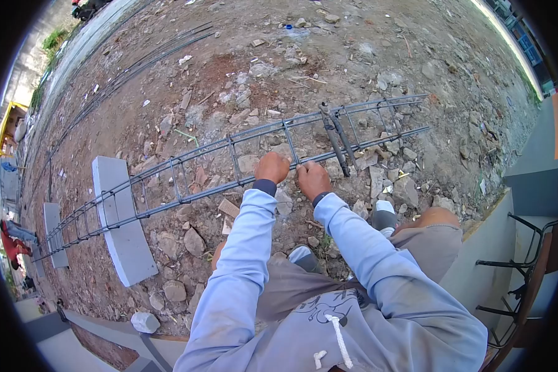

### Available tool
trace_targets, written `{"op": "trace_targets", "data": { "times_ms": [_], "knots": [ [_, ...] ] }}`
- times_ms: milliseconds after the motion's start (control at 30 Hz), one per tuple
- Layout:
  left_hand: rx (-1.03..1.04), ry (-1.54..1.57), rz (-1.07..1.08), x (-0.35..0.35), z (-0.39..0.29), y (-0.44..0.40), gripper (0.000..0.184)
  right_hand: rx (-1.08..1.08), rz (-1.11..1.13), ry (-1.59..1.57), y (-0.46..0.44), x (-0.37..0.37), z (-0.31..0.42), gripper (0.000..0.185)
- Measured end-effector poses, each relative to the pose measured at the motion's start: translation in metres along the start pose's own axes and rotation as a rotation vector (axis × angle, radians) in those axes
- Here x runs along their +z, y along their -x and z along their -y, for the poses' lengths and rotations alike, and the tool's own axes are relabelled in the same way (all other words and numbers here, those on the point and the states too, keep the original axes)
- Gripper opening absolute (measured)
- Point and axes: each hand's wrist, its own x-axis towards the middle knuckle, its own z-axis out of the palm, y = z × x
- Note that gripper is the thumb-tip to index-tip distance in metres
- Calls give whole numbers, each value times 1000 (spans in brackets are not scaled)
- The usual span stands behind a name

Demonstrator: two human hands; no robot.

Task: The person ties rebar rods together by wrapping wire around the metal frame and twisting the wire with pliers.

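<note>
A long rebar cage [234, 160] of thin bars and square stirrups runs across the rubble in front of me. My left hand [271, 168] is closed at the near-side bars, just left of a stirrup [289, 140]. Right beside it, my right hand [314, 180] has its fingers pinched at the bar by that stirrup's lower corner. Whatever the fingertips hold is too small or too hidden to name. Two dark metal rods [335, 137] lie crosswise on the cage, to the right of my hands.
A pale grey block [125, 232] and another block [56, 235] lie under the cage on the left. Loose rebar [130, 65] stretches along the upper left. Stones and broken brick [228, 209] cover the ground. A person in red [13, 245] is at far left; a chair [527, 260] stands right.
</note>
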Motion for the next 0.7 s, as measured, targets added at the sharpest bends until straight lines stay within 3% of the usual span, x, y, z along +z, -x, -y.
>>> {"op": "trace_targets", "data": {
  "times_ms": [367, 600, 700],
  "knots": [
    [-62, 55, 9, 26, -5, -27, 32, 0, -20, 27, 3, -3, -5, 33],
    [47, 32, -254, 22, -20, 2, 23, -26, -15, -57, -4, 2, -10, 34],
    [63, 10, -272, 26, -14, 9, 23, 43, 12, -78, 1, 2, -4, 34]
  ]
}}
